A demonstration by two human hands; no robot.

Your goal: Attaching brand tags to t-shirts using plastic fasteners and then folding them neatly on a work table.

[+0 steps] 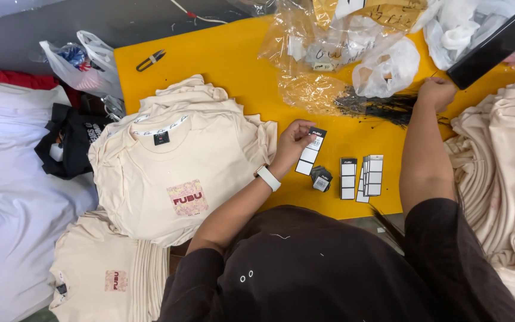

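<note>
My left hand pinches a long black-and-white paper hang tag just above the yellow table. My right hand is closed over the end of a bundle of thin black tag strings at the far right of the table. A stack of cream T-shirts with a pink square print lies left of the left hand. More tags lie in small piles near the table's front edge, between my arms. A white watch band sits on my left wrist.
Crumpled clear plastic bags cover the table's back. A black box lies at the back right. Small black snips rest at the back left. More cream shirts are piled at the right and lower left. White fabric and bags lie at the left.
</note>
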